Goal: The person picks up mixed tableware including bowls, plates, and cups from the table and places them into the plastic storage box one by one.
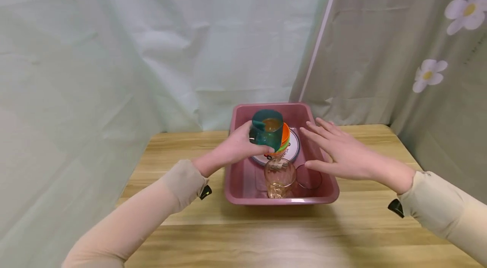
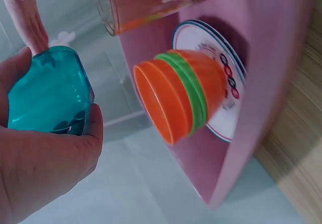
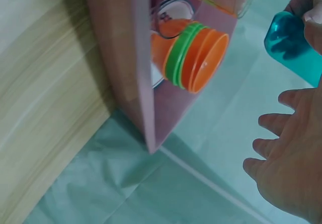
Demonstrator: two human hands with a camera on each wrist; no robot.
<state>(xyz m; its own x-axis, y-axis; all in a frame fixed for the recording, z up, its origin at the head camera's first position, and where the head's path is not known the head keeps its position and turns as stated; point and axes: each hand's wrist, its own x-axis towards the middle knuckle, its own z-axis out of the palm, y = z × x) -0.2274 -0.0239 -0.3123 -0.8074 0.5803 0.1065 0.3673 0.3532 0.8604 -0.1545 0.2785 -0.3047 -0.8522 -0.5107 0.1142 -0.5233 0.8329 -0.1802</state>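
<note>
My left hand (image 1: 236,148) grips a see-through teal cup (image 1: 271,138) above the pink basin (image 1: 281,201), thumb and fingers around its sides. In the left wrist view the teal cup (image 2: 50,93) is clear of the bowls. My right hand (image 1: 344,156) hovers over the basin's right side with fingers spread, holding nothing. Below, a stack of orange and green bowls (image 2: 209,83) sits on white plates (image 1: 294,149) with dark rims. Toward the basin's near wall stands a clear drinking glass (image 1: 279,177), and a second round clear rim (image 1: 309,187) shows to its right.
The basin rests on a wooden table (image 1: 182,238). Behind it hangs a pale curtain (image 1: 228,39), and a grey curtain with white flowers (image 1: 430,75) runs along the right. Each sleeve has a small black clip (image 1: 206,192) near the wrist.
</note>
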